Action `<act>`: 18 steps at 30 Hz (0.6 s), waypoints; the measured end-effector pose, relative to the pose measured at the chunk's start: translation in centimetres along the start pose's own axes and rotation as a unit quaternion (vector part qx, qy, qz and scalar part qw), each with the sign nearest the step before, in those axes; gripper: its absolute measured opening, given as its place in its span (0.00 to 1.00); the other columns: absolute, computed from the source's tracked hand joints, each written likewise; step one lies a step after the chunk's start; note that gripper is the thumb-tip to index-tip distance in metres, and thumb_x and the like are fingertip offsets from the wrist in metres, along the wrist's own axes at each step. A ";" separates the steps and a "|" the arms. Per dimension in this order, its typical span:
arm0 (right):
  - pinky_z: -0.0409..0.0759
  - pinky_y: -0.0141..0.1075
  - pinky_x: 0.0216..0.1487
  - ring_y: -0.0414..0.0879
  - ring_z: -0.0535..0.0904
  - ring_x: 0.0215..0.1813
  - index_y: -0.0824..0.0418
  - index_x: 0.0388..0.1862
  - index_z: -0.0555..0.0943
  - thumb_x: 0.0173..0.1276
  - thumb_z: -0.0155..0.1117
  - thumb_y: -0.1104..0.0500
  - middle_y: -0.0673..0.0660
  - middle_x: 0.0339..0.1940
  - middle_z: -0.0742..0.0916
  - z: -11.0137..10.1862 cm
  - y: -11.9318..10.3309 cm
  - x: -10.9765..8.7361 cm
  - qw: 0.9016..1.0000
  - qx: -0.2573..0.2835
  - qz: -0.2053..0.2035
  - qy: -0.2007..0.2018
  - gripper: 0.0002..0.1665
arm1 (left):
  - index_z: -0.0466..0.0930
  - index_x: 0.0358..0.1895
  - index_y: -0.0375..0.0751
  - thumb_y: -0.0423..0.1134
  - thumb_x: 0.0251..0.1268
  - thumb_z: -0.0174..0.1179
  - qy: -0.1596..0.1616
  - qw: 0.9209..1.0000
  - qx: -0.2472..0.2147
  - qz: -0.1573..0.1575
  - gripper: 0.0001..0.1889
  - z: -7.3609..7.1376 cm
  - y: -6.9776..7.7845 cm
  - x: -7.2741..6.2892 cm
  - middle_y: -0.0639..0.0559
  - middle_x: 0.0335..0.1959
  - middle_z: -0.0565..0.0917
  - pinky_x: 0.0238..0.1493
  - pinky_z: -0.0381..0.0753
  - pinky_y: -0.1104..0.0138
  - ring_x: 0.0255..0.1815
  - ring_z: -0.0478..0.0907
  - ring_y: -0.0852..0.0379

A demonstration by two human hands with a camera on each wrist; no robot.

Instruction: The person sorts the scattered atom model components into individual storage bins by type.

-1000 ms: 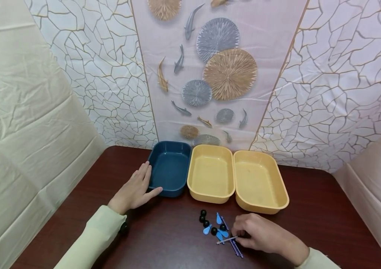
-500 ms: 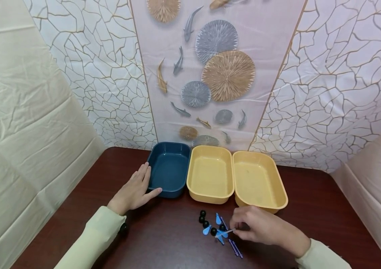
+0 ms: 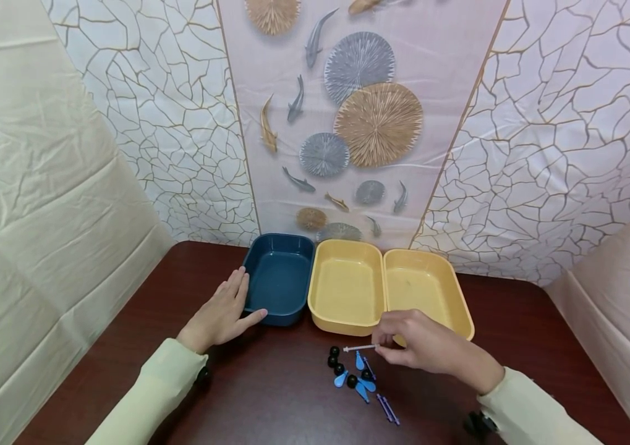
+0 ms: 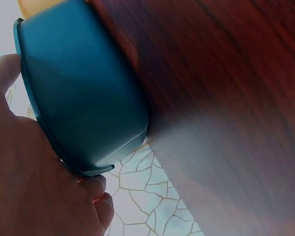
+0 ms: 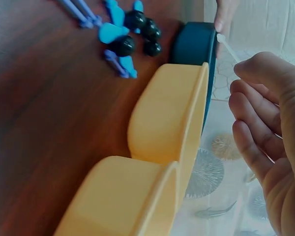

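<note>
My right hand point(image 3: 423, 343) pinches a thin pale stick point(image 3: 360, 348) with a small knob at its end, between thumb and forefinger. It is raised over the front of the yellow trays, and the stick points left. My left hand point(image 3: 220, 315) rests on the near left corner of the dark blue tray point(image 3: 278, 281), fingers straight along the rim. Its thumb lies at the front edge, as the left wrist view shows. Below the stick lie several black balls point(image 3: 333, 361), blue teardrop-shaped pieces point(image 3: 361, 392) and purple sticks point(image 3: 388, 409).
Right of the blue tray stand a yellow tray point(image 3: 348, 290) and a second yellow tray point(image 3: 423, 290), side by side on the dark wooden table point(image 3: 270, 395). Behind them hangs a patterned cloth point(image 3: 370, 204). Beige cloth point(image 3: 70, 216) walls off the left side.
My right hand has lifted the pale stick off the pile and carried it forward, up to the trays. The left hand has stayed on the blue tray.
</note>
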State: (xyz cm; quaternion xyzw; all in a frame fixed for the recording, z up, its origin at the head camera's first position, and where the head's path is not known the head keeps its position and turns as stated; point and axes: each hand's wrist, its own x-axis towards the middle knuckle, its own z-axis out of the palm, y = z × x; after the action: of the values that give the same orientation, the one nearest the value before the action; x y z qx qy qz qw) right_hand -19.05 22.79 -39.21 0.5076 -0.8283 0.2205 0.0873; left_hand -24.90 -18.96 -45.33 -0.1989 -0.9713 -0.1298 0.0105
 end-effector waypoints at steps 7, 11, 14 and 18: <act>0.82 0.25 0.37 0.37 0.81 0.33 0.50 0.36 0.87 0.67 0.73 0.66 0.41 0.32 0.84 -0.6 0.7 2.2 1.000 -0.005 0.017 0.002 0.09 | 0.46 0.84 0.26 0.69 0.78 0.48 -0.006 1.000 0.002 0.001 0.53 0.1 0.0 0.1 0.32 0.88 0.47 0.86 0.53 0.40 0.88 0.47 0.33; 0.86 0.31 0.38 0.38 0.83 0.35 0.53 0.36 0.88 0.68 0.74 0.64 0.42 0.34 0.86 -0.9 0.9 3.8 0.999 -0.008 0.039 0.002 0.05 | 0.46 0.84 0.26 0.68 0.78 0.48 -0.007 1.000 0.005 0.000 0.53 0.0 0.0 0.2 0.32 0.88 0.47 0.86 0.53 0.40 0.89 0.47 0.33; 0.87 0.32 0.40 0.39 0.83 0.36 0.55 0.38 0.89 0.69 0.74 0.63 0.44 0.35 0.87 -1.0 1.0 5.1 0.999 -0.013 0.046 0.000 0.03 | 0.46 0.84 0.26 0.68 0.78 0.48 -0.008 1.000 0.005 -0.001 0.52 -0.1 0.0 0.2 0.32 0.88 0.47 0.86 0.53 0.40 0.89 0.47 0.33; 0.87 0.32 0.41 0.40 0.84 0.37 0.56 0.39 0.90 0.70 0.73 0.62 0.47 0.35 0.88 -0.9 1.1 6.9 0.999 -0.020 0.045 0.003 0.02 | 0.46 0.84 0.26 0.69 0.78 0.48 -0.010 1.000 0.006 -0.003 0.53 -0.1 -0.1 0.1 0.33 0.88 0.46 0.86 0.53 0.40 0.89 0.46 0.33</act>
State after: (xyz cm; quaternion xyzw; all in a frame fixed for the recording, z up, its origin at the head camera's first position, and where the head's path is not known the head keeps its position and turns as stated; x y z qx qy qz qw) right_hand -23.34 18.08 -36.22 0.4674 -0.8542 0.2091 0.0899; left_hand -25.04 -19.00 -45.20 -0.1973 -0.9727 -0.1224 0.0017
